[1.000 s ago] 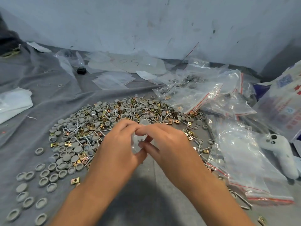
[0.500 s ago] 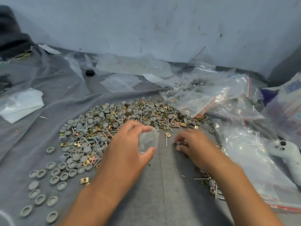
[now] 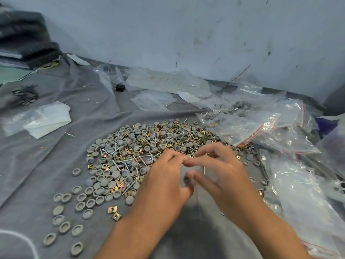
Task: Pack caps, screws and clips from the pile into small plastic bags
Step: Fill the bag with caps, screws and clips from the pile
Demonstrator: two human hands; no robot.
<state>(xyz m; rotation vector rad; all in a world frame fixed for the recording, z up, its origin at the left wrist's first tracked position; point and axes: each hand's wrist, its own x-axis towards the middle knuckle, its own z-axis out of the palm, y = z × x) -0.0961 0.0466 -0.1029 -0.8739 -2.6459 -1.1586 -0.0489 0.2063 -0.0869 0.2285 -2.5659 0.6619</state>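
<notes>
my left hand (image 3: 166, 176) and right hand (image 3: 220, 172) met just in front of the pile (image 3: 149, 146), fingertips nearly touching over a small clear bag (image 3: 194, 171) that was hard to make out between them; my left thumb and fingers curled round its near side, and my right fingers were pinched at its mouth with what looked like a screw (image 3: 204, 170) hanging down, though the blur left me unsure. the caps, screws and clips lay mixed on the grey cloth (image 3: 56, 165), just beyond my knuckles, with filled bags (image 3: 261, 126) off to the right. i judged the step was feeding pieces in, so the thing was to keep the mouth held wide with the left, drop the screw point first so it wouldn't snag the film, and keep the bag low over the cloth so a miss stayed close
</notes>
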